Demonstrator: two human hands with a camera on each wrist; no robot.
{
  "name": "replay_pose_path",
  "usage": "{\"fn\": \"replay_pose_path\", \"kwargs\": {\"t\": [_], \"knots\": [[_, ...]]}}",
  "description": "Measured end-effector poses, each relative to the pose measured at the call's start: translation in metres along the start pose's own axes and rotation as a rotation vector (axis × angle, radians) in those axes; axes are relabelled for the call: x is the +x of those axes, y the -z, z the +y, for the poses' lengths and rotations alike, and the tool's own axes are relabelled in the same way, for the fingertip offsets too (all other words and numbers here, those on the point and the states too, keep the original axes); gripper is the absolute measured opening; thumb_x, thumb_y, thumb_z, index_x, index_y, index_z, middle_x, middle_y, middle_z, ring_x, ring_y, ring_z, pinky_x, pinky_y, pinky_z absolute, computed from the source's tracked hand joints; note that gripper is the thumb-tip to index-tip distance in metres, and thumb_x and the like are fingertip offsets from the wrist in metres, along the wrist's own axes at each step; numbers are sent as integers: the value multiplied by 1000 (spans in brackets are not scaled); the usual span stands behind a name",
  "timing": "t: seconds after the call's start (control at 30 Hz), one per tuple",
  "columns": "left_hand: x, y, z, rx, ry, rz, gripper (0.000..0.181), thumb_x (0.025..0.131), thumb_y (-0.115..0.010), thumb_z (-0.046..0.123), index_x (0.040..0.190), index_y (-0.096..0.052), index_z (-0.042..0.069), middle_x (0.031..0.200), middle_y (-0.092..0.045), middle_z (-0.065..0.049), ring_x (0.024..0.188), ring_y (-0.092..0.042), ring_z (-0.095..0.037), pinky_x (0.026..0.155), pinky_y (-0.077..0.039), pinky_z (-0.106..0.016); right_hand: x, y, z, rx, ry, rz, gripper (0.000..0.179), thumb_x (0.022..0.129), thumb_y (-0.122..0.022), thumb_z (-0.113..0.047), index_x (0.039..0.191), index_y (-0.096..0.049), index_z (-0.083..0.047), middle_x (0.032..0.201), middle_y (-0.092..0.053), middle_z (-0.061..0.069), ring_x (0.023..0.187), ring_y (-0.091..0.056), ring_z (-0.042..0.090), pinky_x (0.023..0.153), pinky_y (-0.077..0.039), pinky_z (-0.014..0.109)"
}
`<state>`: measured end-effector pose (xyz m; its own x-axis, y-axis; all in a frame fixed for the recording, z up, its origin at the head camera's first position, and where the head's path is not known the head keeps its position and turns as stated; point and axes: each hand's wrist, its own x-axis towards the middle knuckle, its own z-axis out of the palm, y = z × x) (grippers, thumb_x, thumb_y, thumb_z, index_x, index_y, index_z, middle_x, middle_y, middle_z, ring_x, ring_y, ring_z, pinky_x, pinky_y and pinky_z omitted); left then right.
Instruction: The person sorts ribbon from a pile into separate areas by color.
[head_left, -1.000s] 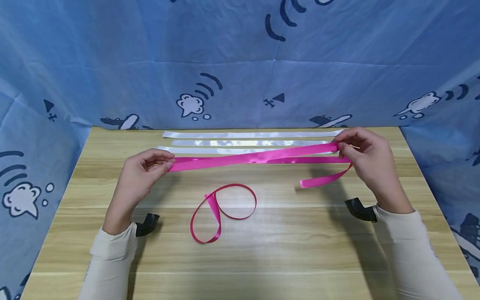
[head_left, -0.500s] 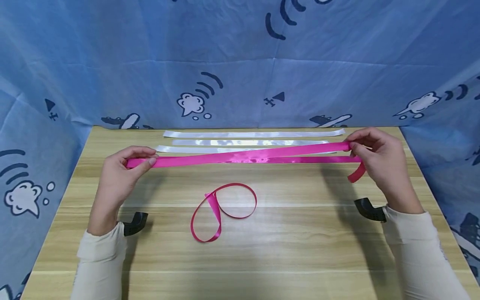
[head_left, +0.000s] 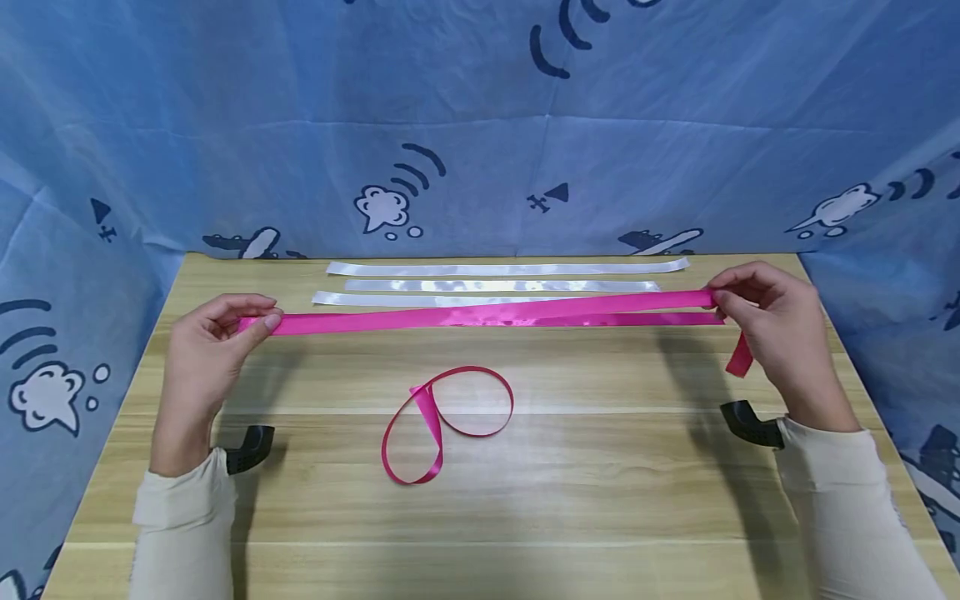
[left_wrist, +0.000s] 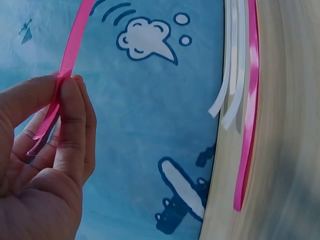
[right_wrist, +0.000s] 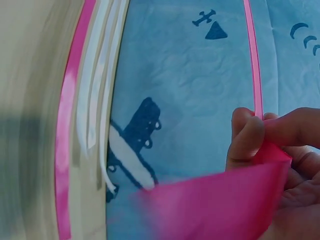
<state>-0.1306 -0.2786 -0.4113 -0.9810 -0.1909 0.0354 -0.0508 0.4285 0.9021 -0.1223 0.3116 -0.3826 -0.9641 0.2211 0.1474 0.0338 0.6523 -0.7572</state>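
Note:
A pink satin ribbon (head_left: 360,321) is stretched taut above the table between both hands, slightly higher at the right. My left hand (head_left: 206,354) pinches it between thumb and fingers; in the left wrist view a short end of the ribbon (left_wrist: 72,47) pokes out past the fingertips. My right hand (head_left: 776,337) pinches the other side, and a loose tail hangs below it, seen large and blurred as ribbon (right_wrist: 220,205) in the right wrist view. Behind and below lies a second pink ribbon (head_left: 637,319), flat and straight. A third pink ribbon (head_left: 427,412) lies looped on the table.
Three white ribbons, the back one (head_left: 487,270), the middle one (head_left: 495,286) and the front one (head_left: 420,298), lie side by side along the back of the wooden table (head_left: 480,517). A blue patterned cloth (head_left: 465,100) hangs behind. Black curved pieces (head_left: 251,450) stick out at both wrists.
The hands have moved apart, left hand to the left and right hand to the right, so a longer stretch of ribbon spans between them. The right-hand tail has shortened. The looped ribbon stays put.

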Motion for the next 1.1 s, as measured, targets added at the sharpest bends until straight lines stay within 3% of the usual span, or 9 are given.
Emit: {"fn": "replay_pose_path", "kwargs": {"t": [0.2,0.43,0.57,0.83,1.1], "knots": [[4,4,-7,-6,52,45,21,93,-81,15,113,-77,8,88,-72,23,71,-55,-3,55,-43,-13,1,2,10,10,-32,-12,14,102,-65,-6,113,-69,0,81,-66,-28,69,-61,-1,43,-42,21],[10,6,-15,-86,105,81,18,92,-81,9,109,-78,8,86,-73,18,68,-58,0,56,-48,-10,3,1,20,47,-68,-36,15,101,-65,-3,114,-67,6,83,-67,-26,68,-62,-2,63,-51,10],[13,9,-20,-70,136,90,17,92,-81,11,108,-77,9,87,-72,19,69,-60,0,59,-51,-9,4,1,27,34,-98,-51,16,102,-65,-4,114,-66,5,81,-66,-26,69,-63,-2,63,-51,11],[18,14,-37,-38,172,41,11,94,-80,14,104,-76,16,79,-70,21,72,-62,3,60,-50,-11,5,-2,47,8,-171,-93,18,104,-61,-5,116,-65,7,81,-65,-28,73,-63,-2,66,-53,13],[23,13,-54,60,166,-38,20,96,-78,22,110,-73,9,79,-66,25,73,-59,4,58,-46,-14,5,-7,63,-7,-256,-114,15,103,-63,-7,112,-67,4,81,-63,-27,74,-58,-1,66,-53,14]]}}
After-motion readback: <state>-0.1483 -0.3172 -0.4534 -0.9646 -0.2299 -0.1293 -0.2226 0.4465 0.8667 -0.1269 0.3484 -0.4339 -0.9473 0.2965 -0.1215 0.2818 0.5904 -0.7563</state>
